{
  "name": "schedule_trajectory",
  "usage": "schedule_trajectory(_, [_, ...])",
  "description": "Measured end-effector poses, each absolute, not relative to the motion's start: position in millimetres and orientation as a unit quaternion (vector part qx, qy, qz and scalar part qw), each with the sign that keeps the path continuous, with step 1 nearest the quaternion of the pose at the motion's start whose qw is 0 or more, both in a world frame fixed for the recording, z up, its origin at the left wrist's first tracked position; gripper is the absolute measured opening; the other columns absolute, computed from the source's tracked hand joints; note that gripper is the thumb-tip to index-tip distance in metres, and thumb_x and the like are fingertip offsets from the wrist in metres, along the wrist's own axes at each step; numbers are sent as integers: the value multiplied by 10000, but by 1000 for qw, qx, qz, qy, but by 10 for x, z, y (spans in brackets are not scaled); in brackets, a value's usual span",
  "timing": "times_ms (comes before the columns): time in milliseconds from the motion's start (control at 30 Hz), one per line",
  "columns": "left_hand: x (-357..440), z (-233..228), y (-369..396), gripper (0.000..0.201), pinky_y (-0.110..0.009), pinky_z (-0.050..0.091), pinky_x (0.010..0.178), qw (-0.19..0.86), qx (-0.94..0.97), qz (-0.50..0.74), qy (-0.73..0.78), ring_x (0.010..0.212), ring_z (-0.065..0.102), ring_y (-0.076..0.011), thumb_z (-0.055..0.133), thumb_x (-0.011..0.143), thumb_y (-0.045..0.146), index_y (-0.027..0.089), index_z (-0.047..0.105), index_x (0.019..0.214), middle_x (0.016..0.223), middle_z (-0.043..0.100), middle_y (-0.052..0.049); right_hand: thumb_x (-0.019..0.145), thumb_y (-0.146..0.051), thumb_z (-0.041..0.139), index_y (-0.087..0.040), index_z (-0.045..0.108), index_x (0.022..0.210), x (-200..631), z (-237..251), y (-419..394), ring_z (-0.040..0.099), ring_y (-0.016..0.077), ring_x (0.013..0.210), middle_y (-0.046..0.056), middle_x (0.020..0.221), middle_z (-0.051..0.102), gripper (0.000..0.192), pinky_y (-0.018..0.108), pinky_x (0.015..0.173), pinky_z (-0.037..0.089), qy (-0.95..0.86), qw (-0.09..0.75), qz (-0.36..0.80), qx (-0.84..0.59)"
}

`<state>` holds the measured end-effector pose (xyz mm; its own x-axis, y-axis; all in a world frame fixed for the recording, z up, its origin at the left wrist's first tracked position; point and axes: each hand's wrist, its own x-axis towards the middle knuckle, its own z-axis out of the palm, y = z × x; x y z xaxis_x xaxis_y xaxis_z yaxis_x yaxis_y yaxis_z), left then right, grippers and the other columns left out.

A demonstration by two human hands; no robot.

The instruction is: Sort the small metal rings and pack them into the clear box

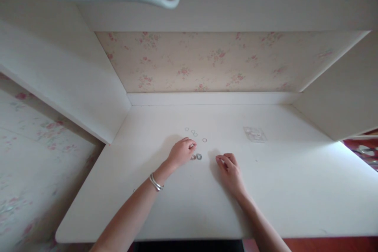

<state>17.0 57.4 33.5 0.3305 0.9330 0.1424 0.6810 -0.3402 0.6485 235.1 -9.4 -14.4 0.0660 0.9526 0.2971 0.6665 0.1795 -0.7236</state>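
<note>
Two hands over the surface (pixel 283 189), little rings between and beyond them!
Left hand (pixel 183 152) curls in beside two thick rings (pixel 199 159), four thin rings (pixel 204 141) lying just past it; right hand (pixel 228 165), fingers bunched, sits to their right, apart from them. Whether either grips anything, I can't tell. Clear bag (pixel 255 134) lies farther right.

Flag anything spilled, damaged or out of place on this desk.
Nothing looks spilled or damaged. The thin rings lie loose beyond the left hand and the clear plastic packet sits slightly askew, but neither seems amiss.
</note>
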Motion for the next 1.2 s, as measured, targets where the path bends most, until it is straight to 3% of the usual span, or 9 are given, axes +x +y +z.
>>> schedule_trajectory(167, [533,292,831,208,-265,442,764,199,812,187,515,851,599,-168,484,871,275,241,670,958,992,635,-38,910,-417,409,-195,649,945,2351,-165,-116,504,109,617,55,905,532,328,254,615,443,-639,413,193,-619])
schedule_trajectory(433, [674,132,1000,199,-277,440,745,196,832,136,500,809,606,-177,484,861,211,205,679,821,892,630,-57,920,-387,394,-204,641,942,2369,-160,-110,520,105,646,47,923,528,307,237,622,436,-647,405,196,-616])
schedule_trajectory(700, [427,310,647,210,-276,430,802,217,823,163,498,872,591,-172,444,897,244,201,650,895,951,627,-50,915,-393,391,-216,643,937,2360,-157,-119,549,124,703,58,937,545,309,243,618,444,-651,400,203,-613])
schedule_trajectory(1200, [353,315,261,267,-241,434,706,182,848,124,481,803,595,-146,376,941,273,244,641,952,926,624,-32,914,-411,397,-220,648,932,2348,-143,-118,533,101,639,56,949,542,316,235,581,442,-641,401,208,-621])
